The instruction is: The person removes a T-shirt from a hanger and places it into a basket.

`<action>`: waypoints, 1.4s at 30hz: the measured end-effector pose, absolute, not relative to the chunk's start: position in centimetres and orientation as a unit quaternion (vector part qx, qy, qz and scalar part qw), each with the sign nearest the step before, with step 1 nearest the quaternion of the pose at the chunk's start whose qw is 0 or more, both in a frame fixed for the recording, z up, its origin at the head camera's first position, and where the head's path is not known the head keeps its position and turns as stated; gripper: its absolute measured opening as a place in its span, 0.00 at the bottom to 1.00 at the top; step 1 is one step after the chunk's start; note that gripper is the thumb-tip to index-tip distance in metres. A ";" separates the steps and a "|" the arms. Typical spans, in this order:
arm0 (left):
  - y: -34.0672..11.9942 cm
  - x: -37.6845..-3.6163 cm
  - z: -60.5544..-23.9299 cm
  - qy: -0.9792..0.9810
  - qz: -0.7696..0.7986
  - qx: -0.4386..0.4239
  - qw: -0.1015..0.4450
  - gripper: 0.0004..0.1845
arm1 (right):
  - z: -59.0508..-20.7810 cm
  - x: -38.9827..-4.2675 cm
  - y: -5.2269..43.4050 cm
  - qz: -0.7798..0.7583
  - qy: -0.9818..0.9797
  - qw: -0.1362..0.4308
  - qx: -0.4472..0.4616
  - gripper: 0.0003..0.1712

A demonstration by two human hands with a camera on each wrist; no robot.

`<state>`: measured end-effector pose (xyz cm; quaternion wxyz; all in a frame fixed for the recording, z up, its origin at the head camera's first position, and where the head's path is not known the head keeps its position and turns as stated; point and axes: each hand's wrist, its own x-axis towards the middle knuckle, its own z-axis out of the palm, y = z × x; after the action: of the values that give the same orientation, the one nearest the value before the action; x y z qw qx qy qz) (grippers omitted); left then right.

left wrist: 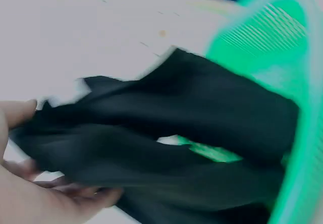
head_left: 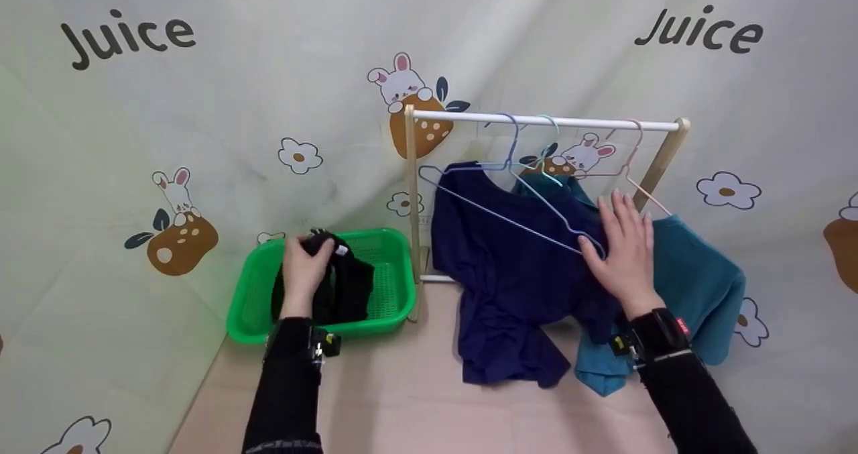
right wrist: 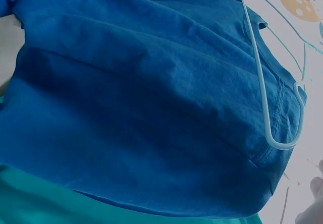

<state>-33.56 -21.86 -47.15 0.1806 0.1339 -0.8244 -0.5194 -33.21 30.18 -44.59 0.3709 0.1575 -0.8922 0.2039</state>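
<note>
My left hand (head_left: pixel 305 269) pinches the top of a black garment (head_left: pixel 352 286) with a small white tag, over the green basket (head_left: pixel 234 320). Two long parts like trouser legs hang from it down into the basket in the left wrist view. On the other side, my right hand (head_left: pixel 627 249) is spread with straight fingers beside the right end of a blue-purple hanger (head_left: pixel 511 165). That hanger's wire crosses in front of a navy shirt (head_left: pixel 523 266). Only the fingertips (right wrist: pixel 315 196) of this hand show in the right wrist view, at its right edge.
A small rack with a white rail (head_left: pixel 456 115) and wooden posts stands right of the basket. On the rail also hang a mint hanger (head_left: pixel 553 139) and a pink hanger (head_left: pixel 635 139). A teal garment (head_left: pixel 704 279) hangs at the right. Behind is a printed curtain (head_left: pixel 268 72).
</note>
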 end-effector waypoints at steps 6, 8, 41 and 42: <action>-22.5 -33.3 -51.0 -0.895 -0.417 0.127 0.091 0.40 | -43.7 -34.1 29.9 0.206 -0.909 0.330 0.151 0.39; -22.4 -33.0 -51.7 -0.908 -0.391 0.127 0.079 0.41 | -43.4 -34.5 29.7 0.203 -0.914 0.317 0.151 0.39; -14.9 -32.0 -56.7 -0.976 -0.203 -0.003 0.072 0.47 | -38.4 -38.5 25.6 0.269 -0.938 0.176 0.132 0.36; -14.6 -32.0 -56.8 -0.977 -0.200 -0.006 0.074 0.47 | -38.3 -38.7 25.4 0.269 -0.937 0.175 0.134 0.35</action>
<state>-31.99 -14.65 -56.81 0.0744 -0.0061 -0.9769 -0.2002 -38.69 25.43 -38.26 0.1754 0.1337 -0.9375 0.2692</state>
